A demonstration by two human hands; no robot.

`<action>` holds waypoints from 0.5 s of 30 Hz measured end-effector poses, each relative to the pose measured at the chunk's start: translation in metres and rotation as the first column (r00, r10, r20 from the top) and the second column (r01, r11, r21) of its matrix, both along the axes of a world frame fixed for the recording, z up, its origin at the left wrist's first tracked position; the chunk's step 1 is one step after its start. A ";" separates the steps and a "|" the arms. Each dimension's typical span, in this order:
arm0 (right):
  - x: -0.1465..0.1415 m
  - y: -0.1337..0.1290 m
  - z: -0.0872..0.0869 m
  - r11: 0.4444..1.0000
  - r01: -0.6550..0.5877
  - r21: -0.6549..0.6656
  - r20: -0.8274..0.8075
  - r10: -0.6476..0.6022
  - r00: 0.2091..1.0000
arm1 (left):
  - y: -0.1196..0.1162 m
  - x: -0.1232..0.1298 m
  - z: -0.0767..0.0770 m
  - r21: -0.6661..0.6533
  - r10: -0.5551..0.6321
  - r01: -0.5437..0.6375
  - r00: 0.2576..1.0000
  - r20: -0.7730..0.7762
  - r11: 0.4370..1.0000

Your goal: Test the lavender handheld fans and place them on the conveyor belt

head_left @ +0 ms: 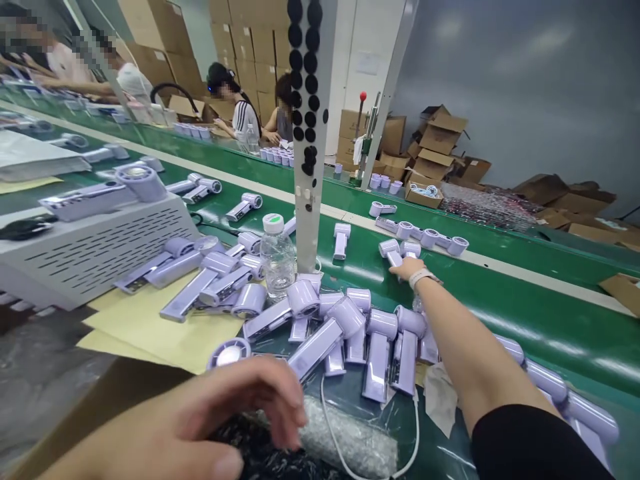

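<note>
My left hand [220, 420] is in the lower left foreground, its fingers curved and apart with nothing between them. Below it lie dark material and a roll of bubble wrap [350, 437]. My right arm reaches out over the green belt, and my right hand [409, 269] has its fingers round the handle of a lavender device [395, 255]; a second device [411, 249] lies right beside it. Many lavender devices [377, 360] are heaped between my hands, with a white cable [417, 427] in front of them.
A clear bottle [277, 260] stands by a white perforated post [306, 200]. At left, a vented metal box [115, 260] sits behind yellow sheets [165, 327]. More devices lie on the green belt [500, 300]. People work across the line; cardboard boxes [443, 133] are piled behind.
</note>
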State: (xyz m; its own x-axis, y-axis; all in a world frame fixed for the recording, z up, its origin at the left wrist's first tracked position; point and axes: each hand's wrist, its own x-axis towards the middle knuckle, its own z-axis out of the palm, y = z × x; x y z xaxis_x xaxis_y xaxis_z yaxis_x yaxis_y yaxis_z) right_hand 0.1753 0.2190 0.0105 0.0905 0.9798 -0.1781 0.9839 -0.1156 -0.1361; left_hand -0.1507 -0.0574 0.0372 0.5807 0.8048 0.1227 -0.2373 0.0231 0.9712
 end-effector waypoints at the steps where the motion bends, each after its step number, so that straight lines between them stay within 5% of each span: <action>1: 0.001 -0.012 0.008 1.000 -0.011 0.010 -0.038 0.011 0.999 | 0.004 0.011 -0.001 -0.021 -0.104 0.103 0.994 -0.026 0.994; 3: 0.007 -0.046 0.026 0.998 -0.053 0.043 -0.120 0.058 0.991 | 0.013 0.040 -0.011 -0.107 -0.178 0.186 0.981 0.075 0.977; 7: 0.003 -0.148 0.042 0.958 -0.190 0.214 -0.249 0.242 0.938 | 0.033 0.113 -0.038 -0.313 0.170 -0.060 0.926 0.336 0.948; 11: -0.008 -0.247 0.035 0.809 -0.290 0.511 -0.233 0.455 0.859 | 0.039 0.166 -0.047 -0.371 0.374 -0.200 0.786 0.492 0.907; 15: 0.013 -0.292 0.016 0.920 -0.218 0.326 -0.485 0.361 0.797 | 0.036 0.170 -0.048 -0.518 0.361 -0.090 0.816 0.451 0.850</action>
State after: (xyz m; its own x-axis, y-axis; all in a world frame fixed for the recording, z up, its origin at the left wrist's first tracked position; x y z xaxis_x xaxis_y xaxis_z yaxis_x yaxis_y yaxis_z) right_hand 0.1879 -0.0729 0.0263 -0.2423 0.9613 0.1315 0.7324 0.2701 -0.6250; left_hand 0.0193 -0.0209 -0.0109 0.3314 0.9412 -0.0661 -0.7503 0.3054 0.5863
